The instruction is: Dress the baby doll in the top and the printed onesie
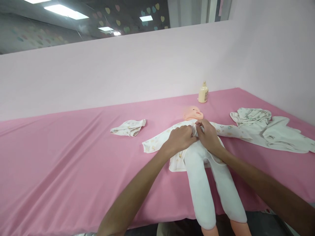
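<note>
Hands (181, 137) pinching shirt (159, 140) front, doll (199, 156) beneath, head (193, 114) beyond

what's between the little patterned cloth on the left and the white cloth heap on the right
In the head view: a doll and patterned shirt, the left hand and right hand both at the shirt's front.

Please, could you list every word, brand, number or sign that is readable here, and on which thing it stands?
No text can be read.
Cream pump bottle: dark print on its side, too small and blurred to read.
Patterned baby shirt: small printed motifs; no letters can be made out.
</note>
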